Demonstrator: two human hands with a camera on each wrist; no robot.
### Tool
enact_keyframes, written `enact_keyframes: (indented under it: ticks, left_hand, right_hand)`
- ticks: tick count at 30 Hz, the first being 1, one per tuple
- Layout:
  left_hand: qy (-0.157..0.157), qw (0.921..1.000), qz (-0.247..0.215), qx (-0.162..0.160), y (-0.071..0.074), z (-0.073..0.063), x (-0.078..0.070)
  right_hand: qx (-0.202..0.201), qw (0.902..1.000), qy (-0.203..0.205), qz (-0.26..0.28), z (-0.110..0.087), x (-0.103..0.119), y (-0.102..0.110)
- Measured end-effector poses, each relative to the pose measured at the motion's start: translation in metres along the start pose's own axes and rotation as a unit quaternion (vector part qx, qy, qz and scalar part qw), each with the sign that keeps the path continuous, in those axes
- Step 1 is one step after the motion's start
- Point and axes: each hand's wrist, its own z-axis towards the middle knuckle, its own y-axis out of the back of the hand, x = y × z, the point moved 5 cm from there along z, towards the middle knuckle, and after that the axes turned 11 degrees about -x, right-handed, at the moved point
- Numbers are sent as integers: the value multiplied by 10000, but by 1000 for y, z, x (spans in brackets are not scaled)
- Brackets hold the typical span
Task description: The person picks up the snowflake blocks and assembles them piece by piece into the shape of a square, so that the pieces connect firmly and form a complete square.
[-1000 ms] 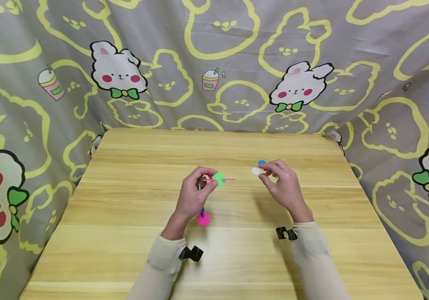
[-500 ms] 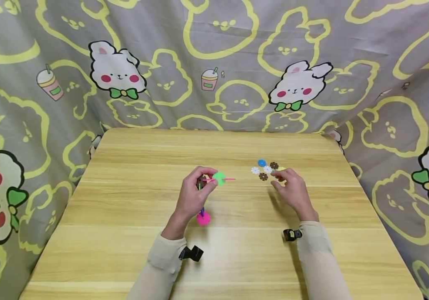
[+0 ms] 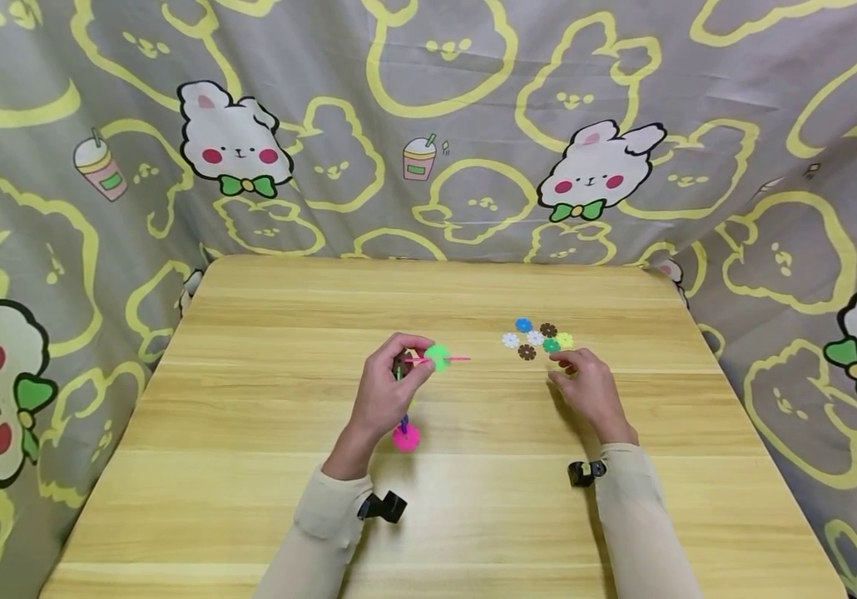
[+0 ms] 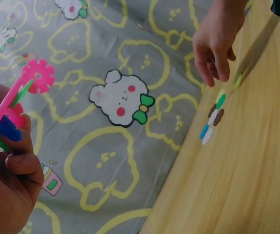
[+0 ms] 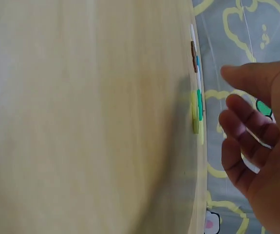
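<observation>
**Above the wooden table (image 3: pixel 249 399), a joined cluster of discs (image 4: pixel 4 126) in one hand, the other hand relaxed**

The person's left hand (image 3: pixel 382 384) pinches the cluster between thumb and fingers, holding it up near the middle of the tabletop. The right hand (image 3: pixel 587 389) grips nothing: its fingers bend loosely, the thumb standing apart from them, just above the near right edge of some scattered loose discs.

From the left fingertips a bright green disc (image 3: pixel 438 358) shows nearly face-on, with a pink disc (image 3: pixel 460 359) seen edge-on running through it. A brown disc (image 3: pixel 401 363) peeps out behind the fingers, and lower down, beside the wrist, hangs a hot-pink disc (image 3: pixel 407 438). The palm hides much of the rest, so I can't tell how every piece is joined.

To the right of the cluster, well apart from it, the loose ones lie close together: a blue disc (image 3: pixel 523 325), two white discs (image 3: pixel 510 340), two brown discs (image 3: pixel 526 353), a darker green disc (image 3: pixel 552 344) and a yellow disc (image 3: pixel 565 340). The right fingers partly cover what lies beneath them.

Both arms wear pale sleeves (image 3: pixel 334 499), with black wrist cameras (image 3: pixel 391 506). Around the table hangs a grey curtain (image 3: pixel 339 75) printed with yellow outlines, white rabbits and pink cups.
</observation>
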Motion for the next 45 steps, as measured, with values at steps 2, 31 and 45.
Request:
enact_keyframes:
  ticks: [2, 31, 45]
  left_hand:
    - [-7, 10000, -4, 8, 0, 0, 1]
    - [96, 9999, 32, 84, 2, -2, 4]
    - [208, 9997, 113, 82, 1, -1, 3]
  right_hand:
    - [112, 9997, -198, -87, 0, -3, -1]
    - [1039, 9855, -1148, -690, -1, -12, -4]
    - [1008, 9868, -1145, -544, 0, -5, -6]
